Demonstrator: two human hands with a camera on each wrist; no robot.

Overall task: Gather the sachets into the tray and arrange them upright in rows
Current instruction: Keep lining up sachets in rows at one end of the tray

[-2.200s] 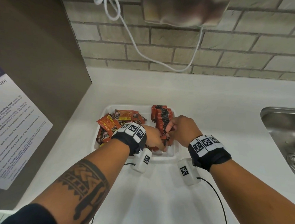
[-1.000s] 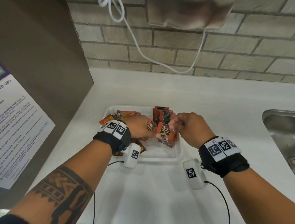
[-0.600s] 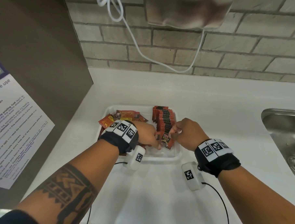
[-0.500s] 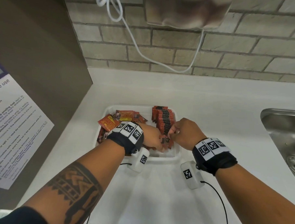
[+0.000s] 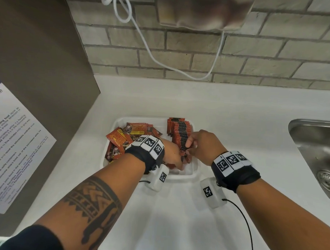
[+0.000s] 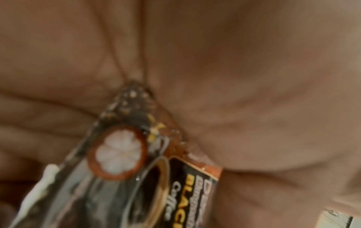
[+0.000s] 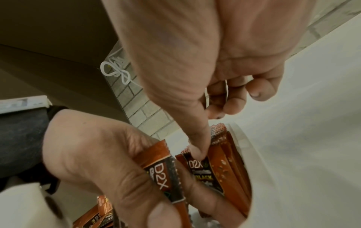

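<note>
The left hand pinches one sachet reading "D2X"; its face reads "BLACK Coffee" in the left wrist view. The right hand, fingers curled, presses its thumb on the upright row in the tray beside it. The sachets are too many to count.

"D2X" is printed in white on the orange and black foil sachet pinched in the left hand. The same "D2X", with "BLACK" in yellow beneath it, is read on the front sachet of the upright row touched by the right hand's fingertip. In the left wrist view, "BLACK" and "Coffee" are seen on the held sachet; the line beside them is blurred. On the white paper notice fixed to the brown panel at left, only "use" is read clearly. Square black-and-white coded markers are shown on both wristbands.
</note>
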